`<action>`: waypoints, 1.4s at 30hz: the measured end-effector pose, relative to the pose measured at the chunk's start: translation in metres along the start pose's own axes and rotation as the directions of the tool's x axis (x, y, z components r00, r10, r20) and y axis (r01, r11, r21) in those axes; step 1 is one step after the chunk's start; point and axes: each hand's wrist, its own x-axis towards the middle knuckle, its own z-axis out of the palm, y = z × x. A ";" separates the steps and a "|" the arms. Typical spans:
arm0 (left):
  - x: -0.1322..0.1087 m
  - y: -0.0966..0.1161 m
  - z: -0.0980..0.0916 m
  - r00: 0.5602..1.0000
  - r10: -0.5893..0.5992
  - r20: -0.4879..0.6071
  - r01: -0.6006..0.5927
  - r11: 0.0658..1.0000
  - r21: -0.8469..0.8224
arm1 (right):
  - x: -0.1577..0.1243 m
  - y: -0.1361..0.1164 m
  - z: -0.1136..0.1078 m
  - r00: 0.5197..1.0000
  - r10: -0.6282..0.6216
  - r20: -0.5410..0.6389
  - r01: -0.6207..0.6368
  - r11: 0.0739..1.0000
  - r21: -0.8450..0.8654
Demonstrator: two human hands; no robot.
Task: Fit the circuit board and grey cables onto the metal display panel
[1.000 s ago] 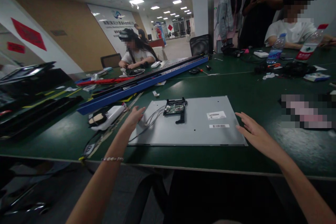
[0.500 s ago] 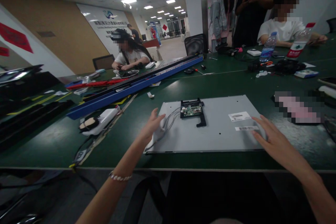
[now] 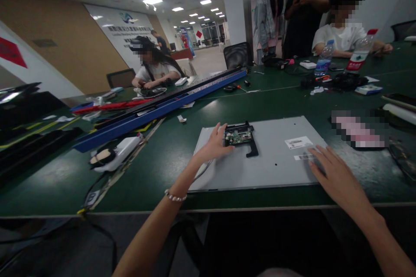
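Note:
A flat grey metal panel lies on the green table in front of me. On its upper left part sits a small circuit board in a black plastic bracket. My left hand is open over the panel's left part, its fingertips beside the board's left edge. Grey wires show partly below that hand, which hides the rest. My right hand is open at the panel's right edge, with its fingertips near a barcode label. Above that is a larger white label.
A long blue rail crosses the table diagonally at the left. Nearer stands a white power strip with a cable. Two bottles, a plastic bottle among them, stand at the far right. People sit and stand across the table.
My left hand has moved right from the panel's left edge to beside the circuit board, covering most of the wires. My right hand stays at the right edge. The view has shifted slightly.

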 end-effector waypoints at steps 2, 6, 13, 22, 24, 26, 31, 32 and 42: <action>0.016 0.002 -0.004 0.996 0.042 0.074 -0.041 0.999 -0.014 | 0.000 -0.001 -0.002 1.000 -0.011 0.010 0.011 1.000 0.004; 0.039 -0.005 -0.004 0.985 0.082 0.154 -0.081 0.997 -0.013 | 0.000 -0.002 -0.004 1.000 -0.012 0.029 0.012 1.000 -0.019; 0.042 -0.009 -0.001 0.984 0.096 0.147 -0.093 0.995 -0.029 | -0.001 0.000 -0.001 0.999 -0.013 0.041 0.015 0.999 -0.043; 0.025 0.028 0.024 0.978 0.138 0.158 -0.123 0.988 -0.098 | -0.001 0.002 -0.001 0.999 -0.022 0.044 0.024 0.999 -0.041; 0.023 0.030 0.031 0.976 0.160 0.145 -0.144 0.983 -0.115 | -0.001 0.003 -0.001 0.999 -0.025 0.044 0.027 0.999 -0.041; 0.020 0.032 0.037 0.975 0.170 0.143 -0.154 0.981 -0.116 | -0.001 0.003 -0.001 0.999 -0.026 0.041 0.028 0.999 -0.040; 0.012 0.038 0.041 0.974 0.179 0.137 -0.166 0.981 -0.103 | -0.001 0.002 -0.002 0.999 -0.028 0.038 0.030 0.998 -0.049; 0.011 0.039 0.040 0.972 0.174 0.156 -0.160 0.982 -0.096 | -0.002 0.002 -0.002 0.999 -0.026 0.038 0.028 0.998 -0.051; 0.048 -0.067 -0.034 0.980 -0.139 -0.143 0.174 0.944 0.280 | -0.003 0.005 -0.001 0.998 -0.018 0.062 0.020 0.999 -0.045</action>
